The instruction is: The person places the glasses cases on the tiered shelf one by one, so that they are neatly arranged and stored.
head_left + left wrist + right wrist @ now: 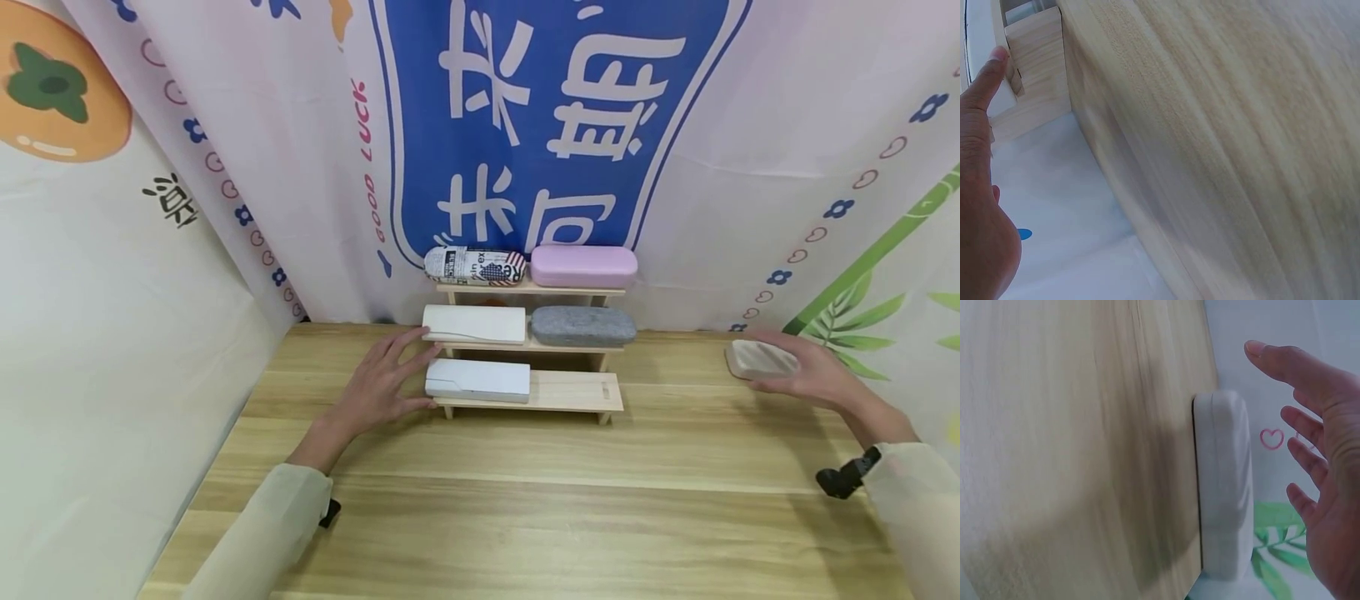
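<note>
A three-step wooden stand (573, 392) holds several glasses cases. My left hand (382, 379) is at its left side with fingers spread, fingertips at the ends of the white case (476, 323) on the middle step and the white case (480, 379) on the bottom step. In the left wrist view the thumb (988, 75) reaches to the stand's edge. Far to the right, a pale case with a wavy pattern (1225, 487) lies on the table. My right hand (813, 371) hovers over it, thumb and fingers parted and apart from the case in the right wrist view.
The top step carries a newsprint-patterned case (475, 266) and a pink case (583, 266). A grey fabric case (582, 326) sits on the middle step, right of the white one. Behind the wooden table (525, 517) hangs a printed curtain (300, 167).
</note>
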`<state>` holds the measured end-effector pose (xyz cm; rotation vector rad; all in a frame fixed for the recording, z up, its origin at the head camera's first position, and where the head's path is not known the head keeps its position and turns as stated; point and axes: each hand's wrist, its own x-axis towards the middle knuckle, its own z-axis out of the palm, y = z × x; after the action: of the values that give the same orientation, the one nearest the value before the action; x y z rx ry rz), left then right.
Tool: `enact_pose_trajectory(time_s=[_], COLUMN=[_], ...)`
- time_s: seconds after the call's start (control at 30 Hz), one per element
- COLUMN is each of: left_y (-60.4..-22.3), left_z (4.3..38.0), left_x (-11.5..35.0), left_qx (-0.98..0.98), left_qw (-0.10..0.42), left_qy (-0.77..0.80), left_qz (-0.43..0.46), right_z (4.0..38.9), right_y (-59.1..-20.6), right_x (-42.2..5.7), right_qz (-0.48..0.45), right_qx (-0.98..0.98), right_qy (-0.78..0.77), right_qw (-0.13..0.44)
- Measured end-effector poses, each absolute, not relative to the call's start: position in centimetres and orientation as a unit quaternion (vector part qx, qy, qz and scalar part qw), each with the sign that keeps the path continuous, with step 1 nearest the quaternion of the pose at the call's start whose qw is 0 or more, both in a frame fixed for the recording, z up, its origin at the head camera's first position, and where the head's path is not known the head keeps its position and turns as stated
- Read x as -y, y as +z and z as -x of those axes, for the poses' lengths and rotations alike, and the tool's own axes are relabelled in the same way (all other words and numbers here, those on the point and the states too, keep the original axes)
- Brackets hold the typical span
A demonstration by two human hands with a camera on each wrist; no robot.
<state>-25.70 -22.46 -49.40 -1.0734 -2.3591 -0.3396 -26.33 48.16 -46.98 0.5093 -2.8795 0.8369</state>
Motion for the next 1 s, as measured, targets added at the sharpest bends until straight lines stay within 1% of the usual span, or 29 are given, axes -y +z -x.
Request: enact_pose_trajectory(time_s=[0.23, 0.47, 1.0], left_y=[-49.3, -49.5, -49.2], left_z=[25.6, 25.7, 25.7], left_x=[22.6, 22.6, 22.4], left_qx=[0.881, 0.875, 0.877], left_qw=[0.242, 0.254, 0.257], left_qy=[-0.123, -0.122, -0.111], left_qz=[0.388, 0.393, 0.391], right_z=[27.1, 26.9, 27.1], right_y=[-47.8, -48.3, -49.0], right_x=[-49.9, -51.2, -52.3], right_qz=[-0.157, -0.103, -0.063], right_qx=[0.949, 0.966, 0.97], right_qy=[0.274, 0.236, 0.231], right_qw=[0.016, -0.022, -0.044])
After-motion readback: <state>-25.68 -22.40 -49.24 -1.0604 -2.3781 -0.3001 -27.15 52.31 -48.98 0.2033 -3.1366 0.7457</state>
